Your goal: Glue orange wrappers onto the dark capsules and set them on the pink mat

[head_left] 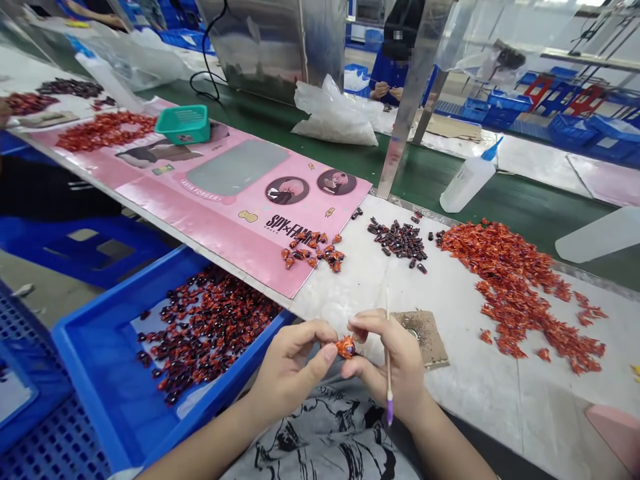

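Between the fingertips of my left hand (295,363) is a small glossy orange-red plastic part (345,347) with a dark blue spot. My right hand (393,360) pinches at the same part from the other side. A thin stick (389,360) with a purple end is tucked in my right hand, pointing up and down. Just beyond my right hand lies a brown cardboard piece (433,340) with a small round thing on it, partly hidden by my fingers. Orange parts (315,252) and dark parts (400,240) lie in front of my hands.
A blue bin (95,393) of red and black parts stands at left. A large orange pile (515,287) spreads at right. Glue-like bottles (465,183) stand behind. A green basket (183,125) sits on the pink sheet (240,240). A co-worker (395,73) sits across the bench.
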Demonstrator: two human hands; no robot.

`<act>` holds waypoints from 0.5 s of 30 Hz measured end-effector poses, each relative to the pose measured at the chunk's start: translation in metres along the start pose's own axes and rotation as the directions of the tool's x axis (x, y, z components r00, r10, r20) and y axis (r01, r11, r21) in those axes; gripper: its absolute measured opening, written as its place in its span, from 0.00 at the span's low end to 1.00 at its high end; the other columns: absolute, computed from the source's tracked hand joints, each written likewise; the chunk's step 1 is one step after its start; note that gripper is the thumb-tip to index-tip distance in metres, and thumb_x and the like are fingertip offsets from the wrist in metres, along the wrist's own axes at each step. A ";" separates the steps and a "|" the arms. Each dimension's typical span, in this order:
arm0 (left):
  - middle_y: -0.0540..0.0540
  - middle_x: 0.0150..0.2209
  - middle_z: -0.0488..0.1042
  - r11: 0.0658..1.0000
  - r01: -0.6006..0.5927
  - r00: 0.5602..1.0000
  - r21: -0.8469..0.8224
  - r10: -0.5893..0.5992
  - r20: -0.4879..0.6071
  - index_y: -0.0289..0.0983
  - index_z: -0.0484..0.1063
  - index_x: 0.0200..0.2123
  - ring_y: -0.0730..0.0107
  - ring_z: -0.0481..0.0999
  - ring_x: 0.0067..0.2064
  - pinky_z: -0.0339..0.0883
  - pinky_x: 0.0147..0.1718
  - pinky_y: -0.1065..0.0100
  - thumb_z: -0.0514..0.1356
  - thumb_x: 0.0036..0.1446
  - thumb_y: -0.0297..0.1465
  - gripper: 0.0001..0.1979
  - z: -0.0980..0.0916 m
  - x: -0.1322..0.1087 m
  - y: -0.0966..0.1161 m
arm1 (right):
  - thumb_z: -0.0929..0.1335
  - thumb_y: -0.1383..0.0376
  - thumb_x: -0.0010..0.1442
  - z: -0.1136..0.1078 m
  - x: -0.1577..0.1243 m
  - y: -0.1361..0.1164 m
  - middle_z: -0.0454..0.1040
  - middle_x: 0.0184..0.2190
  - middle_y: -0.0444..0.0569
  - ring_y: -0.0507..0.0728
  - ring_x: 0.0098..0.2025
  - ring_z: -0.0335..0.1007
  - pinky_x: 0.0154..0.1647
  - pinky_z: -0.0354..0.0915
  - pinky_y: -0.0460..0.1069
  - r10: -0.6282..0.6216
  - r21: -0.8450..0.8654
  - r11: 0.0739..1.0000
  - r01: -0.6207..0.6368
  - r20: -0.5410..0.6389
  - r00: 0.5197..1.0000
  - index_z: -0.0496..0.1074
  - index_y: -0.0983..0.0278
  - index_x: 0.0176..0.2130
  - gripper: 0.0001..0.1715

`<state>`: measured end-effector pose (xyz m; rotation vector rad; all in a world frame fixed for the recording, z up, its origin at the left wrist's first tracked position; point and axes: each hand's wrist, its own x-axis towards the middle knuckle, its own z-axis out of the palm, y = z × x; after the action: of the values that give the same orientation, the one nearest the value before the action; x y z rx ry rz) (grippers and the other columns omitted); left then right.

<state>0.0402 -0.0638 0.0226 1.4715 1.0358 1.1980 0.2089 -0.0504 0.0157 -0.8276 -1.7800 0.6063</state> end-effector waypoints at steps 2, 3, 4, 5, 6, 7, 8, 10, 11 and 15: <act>0.47 0.24 0.73 0.999 -0.044 0.999 0.014 0.044 0.015 0.35 0.73 0.28 0.70 0.72 0.26 0.67 0.26 0.71 0.60 0.63 0.40 0.16 0.004 -0.002 -0.002 | 0.66 0.47 0.64 -0.001 -0.002 -0.001 0.69 0.24 0.43 0.50 0.24 0.65 0.25 0.65 0.45 0.120 0.131 0.983 -0.126 0.054 0.991 0.70 0.63 0.34 0.22; 0.48 0.23 0.72 0.997 -0.067 0.997 0.024 0.067 0.030 0.36 0.73 0.27 0.70 0.71 0.25 0.66 0.26 0.71 0.59 0.63 0.39 0.16 0.007 -0.003 -0.002 | 0.64 0.45 0.66 -0.001 -0.003 -0.002 0.65 0.22 0.41 0.49 0.23 0.62 0.23 0.61 0.45 0.159 0.185 0.967 -0.174 0.094 0.983 0.68 0.63 0.31 0.25; 0.49 0.22 0.71 0.995 -0.090 0.995 0.035 0.088 0.044 0.36 0.72 0.27 0.71 0.69 0.25 0.65 0.25 0.71 0.59 0.63 0.39 0.15 0.009 -0.004 -0.002 | 0.63 0.46 0.67 -0.002 -0.005 -0.004 0.62 0.21 0.40 0.49 0.22 0.58 0.22 0.58 0.44 0.188 0.225 0.951 -0.213 0.128 0.974 0.66 0.63 0.29 0.26; 0.49 0.22 0.69 0.993 -0.112 0.992 0.045 0.110 0.054 0.36 0.71 0.27 0.71 0.68 0.24 0.64 0.24 0.71 0.59 0.63 0.38 0.15 0.012 -0.005 -0.002 | 0.63 0.46 0.67 -0.004 -0.007 -0.006 0.60 0.21 0.39 0.48 0.22 0.56 0.22 0.56 0.45 0.208 0.261 0.935 -0.241 0.148 0.967 0.64 0.62 0.28 0.26; 0.50 0.21 0.68 0.989 -0.135 0.989 0.058 0.131 0.066 0.36 0.70 0.27 0.72 0.68 0.24 0.63 0.24 0.71 0.58 0.63 0.37 0.14 0.015 -0.007 -0.001 | 0.63 0.47 0.67 -0.005 -0.009 -0.008 0.59 0.21 0.39 0.48 0.22 0.54 0.22 0.55 0.45 0.223 0.297 0.919 -0.259 0.150 0.963 0.63 0.62 0.28 0.25; 0.50 0.21 0.67 0.984 -0.164 0.984 0.074 0.158 0.077 0.37 0.70 0.27 0.72 0.67 0.24 0.63 0.24 0.71 0.58 0.63 0.36 0.14 0.018 -0.008 0.001 | 0.64 0.47 0.66 -0.007 -0.012 -0.010 0.58 0.22 0.39 0.48 0.23 0.53 0.23 0.54 0.45 0.235 0.339 0.901 -0.271 0.145 0.961 0.63 0.62 0.27 0.25; 0.50 0.21 0.67 0.976 -0.195 0.978 0.091 0.187 0.090 0.37 0.69 0.27 0.72 0.67 0.24 0.62 0.24 0.71 0.58 0.63 0.36 0.13 0.021 -0.010 0.003 | 0.65 0.46 0.65 -0.008 -0.015 -0.012 0.58 0.22 0.39 0.48 0.23 0.53 0.23 0.54 0.45 0.243 0.384 0.880 -0.279 0.139 0.960 0.62 0.62 0.27 0.26; 0.50 0.22 0.67 0.959 -0.255 0.963 0.122 0.241 0.118 0.37 0.69 0.27 0.72 0.67 0.24 0.62 0.23 0.71 0.58 0.63 0.34 0.12 0.028 -0.014 0.008 | 0.66 0.45 0.64 -0.011 -0.022 -0.015 0.59 0.22 0.39 0.49 0.24 0.54 0.24 0.55 0.45 0.256 0.458 0.842 -0.286 0.127 0.958 0.61 0.62 0.27 0.27; 0.50 0.22 0.67 0.952 -0.274 0.958 0.137 0.257 0.131 0.37 0.69 0.28 0.72 0.67 0.24 0.63 0.23 0.71 0.58 0.63 0.34 0.11 0.031 -0.016 0.010 | 0.66 0.44 0.63 -0.012 -0.025 -0.016 0.59 0.22 0.39 0.49 0.23 0.54 0.23 0.55 0.45 0.255 0.473 0.835 -0.281 0.120 0.959 0.61 0.62 0.27 0.27; 0.50 0.22 0.70 0.908 -0.305 0.947 0.288 0.257 0.193 0.37 0.69 0.28 0.72 0.69 0.23 0.65 0.24 0.72 0.55 0.63 0.33 0.11 0.032 -0.014 0.008 | 0.65 0.47 0.65 -0.024 -0.034 -0.010 0.67 0.23 0.41 0.49 0.23 0.60 0.24 0.59 0.45 0.182 0.273 0.944 -0.185 0.036 0.983 0.68 0.62 0.31 0.23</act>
<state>0.0698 -0.0837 0.0249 1.9877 0.9631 1.1320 0.2366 -0.0829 0.0105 -0.8018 -1.5911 0.9590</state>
